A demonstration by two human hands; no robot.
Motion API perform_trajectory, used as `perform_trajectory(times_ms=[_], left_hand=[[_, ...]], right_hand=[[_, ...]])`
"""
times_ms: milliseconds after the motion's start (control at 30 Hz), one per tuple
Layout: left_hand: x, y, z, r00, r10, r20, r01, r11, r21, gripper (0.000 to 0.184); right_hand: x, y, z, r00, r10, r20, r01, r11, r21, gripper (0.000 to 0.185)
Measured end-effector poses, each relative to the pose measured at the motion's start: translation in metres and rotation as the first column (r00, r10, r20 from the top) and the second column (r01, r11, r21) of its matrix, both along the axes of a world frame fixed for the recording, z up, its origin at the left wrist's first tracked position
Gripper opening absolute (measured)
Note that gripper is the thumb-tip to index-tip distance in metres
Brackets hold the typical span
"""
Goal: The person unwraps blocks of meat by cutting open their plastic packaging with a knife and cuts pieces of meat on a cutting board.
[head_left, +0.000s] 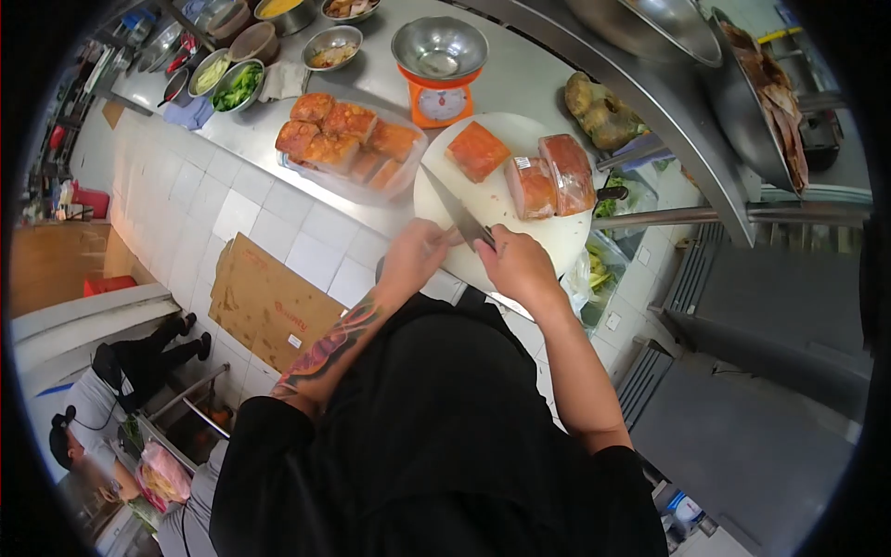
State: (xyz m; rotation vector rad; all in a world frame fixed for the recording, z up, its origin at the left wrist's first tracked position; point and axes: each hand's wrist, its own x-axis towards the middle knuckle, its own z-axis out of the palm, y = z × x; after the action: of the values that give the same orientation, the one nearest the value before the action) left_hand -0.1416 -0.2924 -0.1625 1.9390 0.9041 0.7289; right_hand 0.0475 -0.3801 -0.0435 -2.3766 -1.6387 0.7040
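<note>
My right hand is closed round the handle of a kitchen knife, its blade pointing up and left over the near part of a round white cutting board. Close beside the blade is my left hand, fingers drawn together; what they pinch, if anything, is too small to make out. Farther back on the board lies a browned block of roast pork. To its right are two pork blocks in clear plastic, one with a label and one upright behind it. A black knife handle sticks out past them.
Left of the board, a clear plastic tub holds several pork pieces. An orange scale carries a steel bowl. Bowls of greens stand farther left. A metal shelf edge overhangs at right. Flattened cardboard covers floor tiles; a co-worker is lower left.
</note>
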Motion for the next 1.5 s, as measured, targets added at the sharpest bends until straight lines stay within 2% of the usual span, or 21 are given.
perform_trajectory(times_ms=[67,133,200,267,367,400,433,500,667,733,800,867,933,1000,1100,1133,1267,1333,1400,1467,1500], left_hand=[[-0.007,0.002,-0.006,1.000,-0.005,0.018,0.006,0.998,-0.065,0.019],[-0.020,0.004,-0.022,0.973,0.093,0.212,0.024,0.870,-0.493,0.023],[-0.031,0.008,-0.003,0.929,0.113,0.353,0.125,0.801,-0.585,0.025],[-0.026,0.009,0.050,0.916,0.261,0.305,0.132,0.521,-0.843,0.027],[0.016,0.009,0.126,0.814,-0.099,0.573,0.400,0.811,-0.428,0.028],[0.037,0.015,0.159,0.714,-0.273,0.645,0.470,0.869,-0.153,0.030],[0.061,0.021,0.204,0.750,-0.355,0.559,0.279,0.935,0.219,0.024],[0.106,0.036,0.296,0.765,-0.520,0.381,0.124,0.698,0.705,0.027],[0.224,0.053,0.401,0.741,-0.536,0.404,0.122,0.699,0.704,0.031],[0.247,0.053,0.416,0.764,-0.557,0.326,0.085,0.587,0.805,0.026],[0.245,0.039,0.408,0.777,-0.524,0.350,0.033,0.588,0.808,0.020],[0.228,0.037,0.389,0.690,-0.608,0.393,-0.081,0.475,0.876,0.030],[0.177,0.033,0.352,0.672,-0.608,0.422,0.003,0.573,0.820,0.027],[0.119,0.038,0.291,0.733,-0.571,0.369,0.202,0.701,0.685,0.023],[0.056,0.055,0.179,0.884,-0.414,0.217,0.302,0.861,0.409,0.022],[0.038,0.064,0.139,0.925,-0.349,0.148,0.303,0.915,0.265,0.025],[-0.022,0.080,0.052,0.997,-0.080,0.006,0.079,0.994,0.081,0.016],[-0.026,0.082,0.044,0.997,-0.029,-0.073,0.028,1.000,-0.015,0.021],[-0.017,0.076,0.040,0.981,-0.111,-0.157,0.129,0.985,0.112,0.031],[0.003,0.068,0.036,0.968,-0.200,-0.155,0.248,0.865,0.435,0.049],[0.016,0.062,0.040,0.968,-0.197,-0.154,0.245,0.865,0.437,0.049]], right_hand=[[0.014,-0.015,0.017,0.992,-0.035,-0.117,0.040,0.998,0.038,0.035],[0.029,-0.048,0.030,0.976,-0.057,-0.210,0.078,0.993,0.093,0.030],[0.038,-0.082,0.040,0.904,-0.198,-0.380,0.242,0.968,0.070,0.026],[0.043,-0.121,0.013,0.914,-0.236,-0.330,0.297,0.944,0.147,0.024],[0.043,-0.159,-0.027,0.967,-0.213,-0.141,0.236,0.957,0.172,0.027],[0.041,-0.161,-0.032,0.969,-0.208,-0.133,0.231,0.955,0.185,0.028],[0.039,-0.159,-0.031,0.963,-0.232,-0.139,0.255,0.950,0.180,0.027],[0.036,-0.155,-0.030,0.954,-0.260,-0.146,0.281,0.948,0.150,0.027],[0.025,-0.145,-0.027,0.950,-0.279,-0.142,0.302,0.936,0.180,0.028],[0.023,-0.142,-0.023,0.940,-0.300,-0.163,0.323,0.936,0.140,0.028],[0.025,-0.143,-0.023,0.939,-0.299,-0.169,0.324,0.936,0.139,0.028],[0.027,-0.144,-0.023,0.940,-0.293,-0.174,0.318,0.938,0.137,0.028],[0.028,-0.144,-0.023,0.928,-0.317,-0.196,0.344,0.931,0.124,0.030],[0.030,-0.145,-0.026,0.927,-0.320,-0.195,0.345,0.931,0.115,0.031],[0.030,-0.146,-0.024,0.928,-0.317,-0.197,0.341,0.934,0.101,0.033],[0.030,-0.144,-0.023,0.931,-0.306,-0.198,0.330,0.938,0.104,0.034],[0.031,-0.144,-0.029,0.937,-0.299,-0.183,0.328,0.931,0.160,0.033],[0.033,-0.143,-0.034,0.924,-0.311,-0.221,0.346,0.927,0.146,0.032],[0.032,-0.142,-0.028,0.912,-0.320,-0.257,0.360,0.924,0.129,0.032],[0.035,-0.141,-0.026,0.895,-0.348,-0.279,0.392,0.912,0.120,0.031],[0.037,-0.141,-0.027,0.889,-0.354,-0.289,0.397,0.912,0.105,0.031]])
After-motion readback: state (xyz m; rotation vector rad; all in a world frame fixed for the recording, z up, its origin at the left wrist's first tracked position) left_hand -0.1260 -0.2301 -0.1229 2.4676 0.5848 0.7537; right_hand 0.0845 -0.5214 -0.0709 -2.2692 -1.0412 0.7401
